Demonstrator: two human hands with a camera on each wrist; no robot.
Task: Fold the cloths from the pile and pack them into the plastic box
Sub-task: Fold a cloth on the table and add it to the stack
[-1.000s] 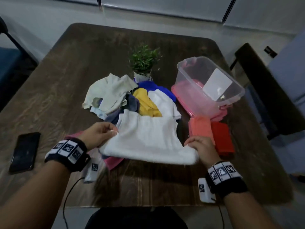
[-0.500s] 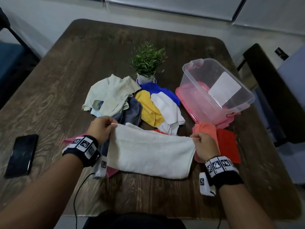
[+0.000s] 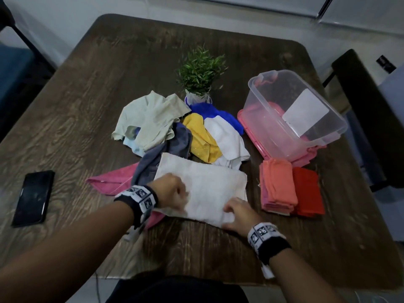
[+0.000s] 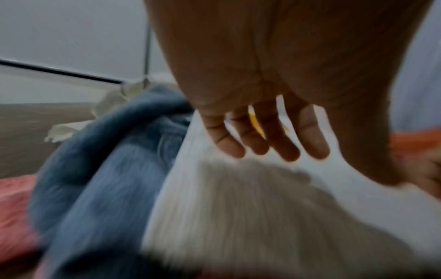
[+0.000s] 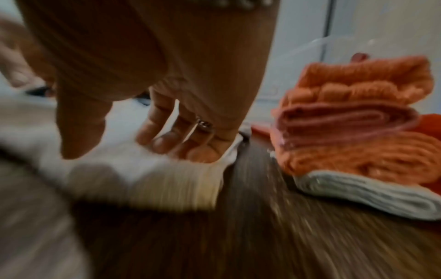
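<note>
A white cloth [image 3: 205, 184] lies folded flat on the table in front of the pile of loose cloths [image 3: 175, 127]. My left hand [image 3: 175, 191] rests at its left edge; in the left wrist view the fingers [image 4: 288, 151] hang straight and hold nothing above the white cloth [image 4: 238, 207]. My right hand [image 3: 236, 212] presses on the near right corner, fingertips [image 5: 167, 145] on the white cloth [image 5: 152, 175]. The clear plastic box [image 3: 262, 119] stands tilted on its pink lid at the right. Folded orange [image 3: 277, 184] and red [image 3: 306, 191] cloths lie before it.
A potted plant [image 3: 200, 71] stands behind the pile. A black phone [image 3: 32, 197] lies near the table's left edge. A pink cloth [image 3: 113, 180] and a grey-blue cloth [image 3: 157, 158] reach under the white one. A dark chair [image 3: 371, 127] stands at the right.
The white cloth was held up, stretched between both hands. Now it lies folded on the table; both hands have let go of its corners and rest on it.
</note>
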